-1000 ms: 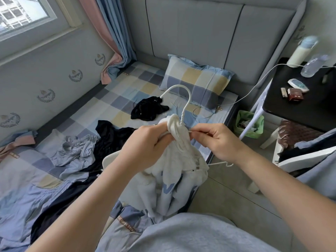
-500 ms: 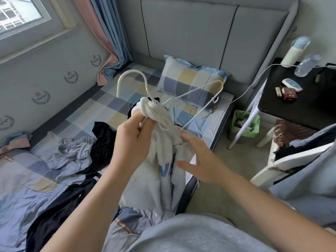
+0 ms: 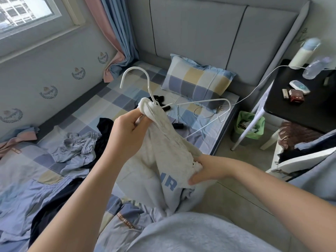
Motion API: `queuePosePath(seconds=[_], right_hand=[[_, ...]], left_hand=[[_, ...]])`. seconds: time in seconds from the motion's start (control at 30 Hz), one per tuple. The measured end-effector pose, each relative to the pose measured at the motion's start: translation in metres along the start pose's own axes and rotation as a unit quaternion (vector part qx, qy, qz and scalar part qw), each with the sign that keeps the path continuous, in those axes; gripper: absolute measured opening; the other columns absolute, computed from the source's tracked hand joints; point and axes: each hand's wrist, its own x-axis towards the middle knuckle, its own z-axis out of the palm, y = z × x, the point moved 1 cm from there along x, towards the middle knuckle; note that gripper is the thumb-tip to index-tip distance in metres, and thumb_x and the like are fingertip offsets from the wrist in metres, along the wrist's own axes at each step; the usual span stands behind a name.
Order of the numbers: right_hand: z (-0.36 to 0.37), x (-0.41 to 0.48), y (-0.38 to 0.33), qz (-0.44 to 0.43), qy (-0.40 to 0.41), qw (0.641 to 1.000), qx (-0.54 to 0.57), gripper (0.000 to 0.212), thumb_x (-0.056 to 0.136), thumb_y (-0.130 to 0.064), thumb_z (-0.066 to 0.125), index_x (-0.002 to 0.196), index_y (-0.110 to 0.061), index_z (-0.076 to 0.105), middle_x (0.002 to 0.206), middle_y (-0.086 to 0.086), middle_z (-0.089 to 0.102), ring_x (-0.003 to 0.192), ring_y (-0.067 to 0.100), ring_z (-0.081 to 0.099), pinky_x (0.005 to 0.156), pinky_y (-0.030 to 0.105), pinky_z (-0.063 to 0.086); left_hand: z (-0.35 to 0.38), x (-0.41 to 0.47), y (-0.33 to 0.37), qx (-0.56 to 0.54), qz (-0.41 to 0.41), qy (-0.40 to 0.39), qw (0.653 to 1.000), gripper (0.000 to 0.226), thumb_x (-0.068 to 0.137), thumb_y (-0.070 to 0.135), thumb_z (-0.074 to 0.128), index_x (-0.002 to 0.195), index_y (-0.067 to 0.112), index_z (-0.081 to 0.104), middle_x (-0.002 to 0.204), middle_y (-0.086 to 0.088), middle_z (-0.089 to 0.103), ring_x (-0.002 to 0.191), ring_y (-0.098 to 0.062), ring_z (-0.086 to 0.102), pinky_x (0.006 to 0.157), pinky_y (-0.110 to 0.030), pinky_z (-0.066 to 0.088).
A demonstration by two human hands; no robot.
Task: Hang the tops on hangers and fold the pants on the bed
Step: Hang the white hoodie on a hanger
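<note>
We note both forearms bare and reaching forward. Left hand (image 3: 127, 132) raised, fingers curled, gripping the bunched upper end of the white top (image 3: 169, 153). Right hand (image 3: 206, 170) lower, wrist bent inward, fingers and thumb pinching the same top further down

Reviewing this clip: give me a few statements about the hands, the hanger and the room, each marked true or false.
1. The left hand grips the bunched neck of the white top just under the hook of the hanger. True.
2. The right hand holds the hanger's hook. False: its fingers grip the top lower down.
3. The hanger is black. False: it is white.
4. A checked pillow lies at the head of the bed. True.
5. The green bin stands on the black table. False: it stands on the floor, between the bed and the table.
</note>
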Motion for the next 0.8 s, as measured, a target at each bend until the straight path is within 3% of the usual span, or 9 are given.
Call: queuePosePath(seconds=[0.1,0.23,0.33,0.4,0.43,0.5,0.63,0.7,0.8], right_hand=[[0.007,0.004,0.02,0.069,-0.014,0.996,-0.055,0.064,0.057,-0.06,0.075,0.112,-0.029,0.067,0.106,-0.01,0.071,0.097,0.011,0.068,0.091,0.038,0.057],[0.006,-0.002,0.036,0.105,-0.028,0.985,-0.133,0.03,0.078,-0.038,0.073,0.084,-0.016,0.053,0.083,-0.005,0.056,0.077,0.017,0.055,0.068,0.03,0.044],[0.008,-0.001,0.046,0.107,-0.028,0.971,-0.214,0.022,0.084,-0.03,0.061,0.075,-0.018,0.045,0.078,-0.002,0.05,0.09,0.024,0.053,0.093,0.035,0.038],[0.001,0.001,0.051,0.089,0.006,0.953,-0.289,0.01,0.082,-0.026,0.054,0.081,-0.016,0.055,0.086,0.001,0.058,0.101,0.019,0.056,0.12,0.049,0.01],[-0.005,0.0,0.052,0.081,0.03,0.943,-0.32,0.009,0.082,-0.025,0.052,0.084,-0.018,0.058,0.091,-0.001,0.06,0.104,0.014,0.054,0.121,0.056,-0.003],[-0.022,-0.004,0.049,0.062,0.09,0.929,-0.352,0.006,0.084,-0.025,0.052,0.08,-0.024,0.056,0.099,-0.007,0.058,0.113,0.008,0.047,0.119,0.061,-0.01],[-0.061,-0.023,0.034,0.044,0.193,0.919,-0.342,0.014,0.09,-0.027,0.055,0.079,-0.03,0.047,0.113,-0.012,0.052,0.128,0.006,0.04,0.122,0.055,0.0],[-0.076,-0.032,0.024,0.019,0.22,0.92,-0.325,0.012,0.092,-0.027,0.056,0.084,-0.03,0.047,0.109,-0.011,0.052,0.118,0.013,0.047,0.118,0.046,0.019],[-0.087,-0.045,-0.006,-0.043,0.238,0.937,-0.25,0.009,0.094,-0.021,0.056,0.091,-0.028,0.051,0.098,-0.008,0.053,0.096,0.019,0.051,0.094,0.044,0.044]], left_hand=[[-0.003,-0.005,0.0,0.009,0.008,-0.026,1.0,0.039,0.101,0.024,0.057,0.065,0.039,0.058,0.046,0.014,0.036,0.042,-0.008,0.031,0.043,-0.012,0.025],[-0.009,-0.012,-0.006,0.024,0.004,-0.064,0.998,0.023,0.1,0.027,0.057,0.082,0.026,0.071,0.046,0.014,0.038,0.041,-0.007,0.031,0.042,-0.012,0.025],[-0.013,-0.015,-0.01,0.028,0.012,-0.12,0.992,0.027,0.099,0.031,0.058,0.08,0.046,0.069,0.048,0.012,0.039,0.042,-0.007,0.029,0.043,-0.016,0.027],[-0.016,-0.016,-0.014,0.041,0.006,-0.148,0.988,0.024,0.098,0.036,0.058,0.081,0.049,0.069,0.048,0.011,0.039,0.042,-0.007,0.029,0.043,-0.018,0.028],[-0.018,-0.017,-0.016,0.052,0.0,-0.154,0.987,0.02,0.097,0.039,0.057,0.084,0.048,0.069,0.048,0.011,0.038,0.041,-0.007,0.03,0.042,-0.018,0.028],[-0.022,-0.016,-0.019,0.074,-0.01,-0.158,0.985,0.016,0.097,0.042,0.056,0.09,0.047,0.07,0.046,0.011,0.037,0.04,-0.007,0.03,0.042,-0.017,0.028],[-0.028,-0.016,-0.023,0.112,-0.014,-0.166,0.98,0.017,0.098,0.039,0.056,0.095,0.038,0.073,0.045,0.011,0.038,0.04,-0.008,0.033,0.042,-0.015,0.031],[-0.026,-0.016,-0.023,0.124,-0.01,-0.179,0.976,0.018,0.099,0.037,0.057,0.087,0.043,0.068,0.046,0.011,0.042,0.041,-0.008,0.037,0.046,-0.016,0.035],[-0.016,-0.016,-0.02,0.137,0.004,-0.195,0.971,0.02,0.1,0.037,0.055,0.089,0.035,0.073,0.048,0.014,0.047,0.044,-0.007,0.043,0.05,-0.017,0.037]])
